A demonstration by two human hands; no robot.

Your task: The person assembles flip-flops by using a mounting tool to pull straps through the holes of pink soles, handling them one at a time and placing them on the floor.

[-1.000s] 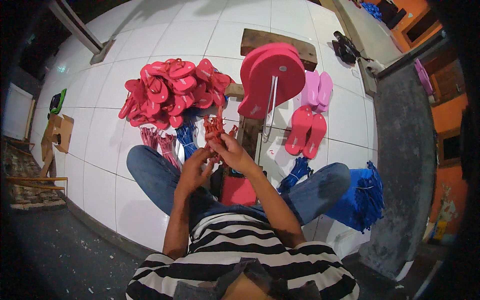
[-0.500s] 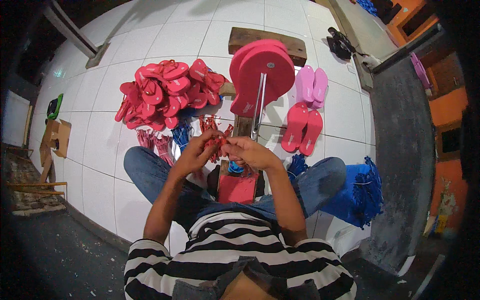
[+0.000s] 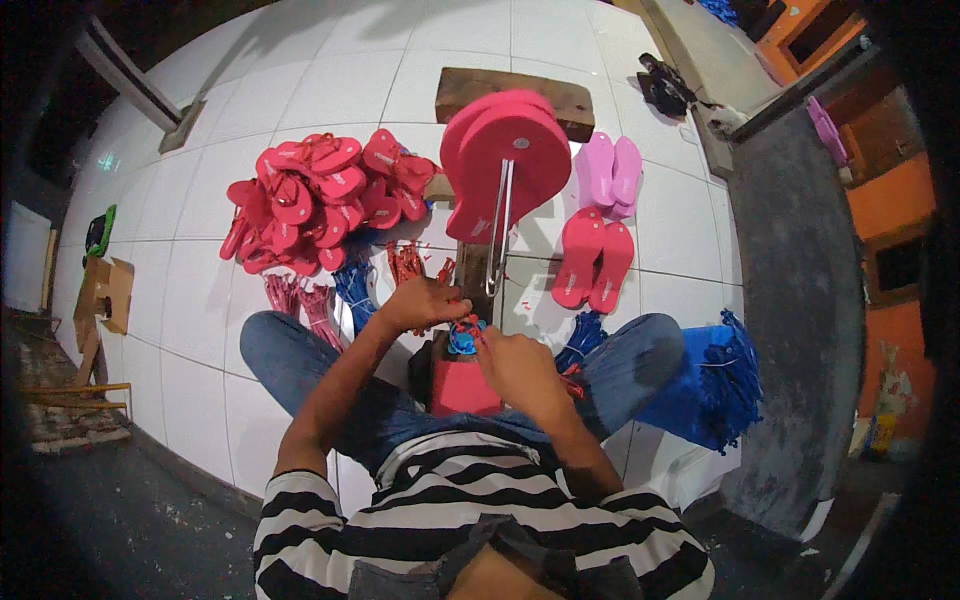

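White tile floor [image 3: 185, 310] all round; a thin red plastic-looking strap [image 3: 467, 324] sits btwn the left hand [image 3: 425, 303] & right hand [image 3: 520, 368], above a small round blue object [image 3: 462, 344], fingers of both curled in, tho can't tell what each pinches. Visible bit runs approx L–R, full long axis & which way it points unclear. Further out, stacked red foam soles [image 3: 532, 165] look unstrapped, prob. left to do, w/ the heaped red foam flip-flops [image 3: 290, 208] on L, straps in, apparently done.
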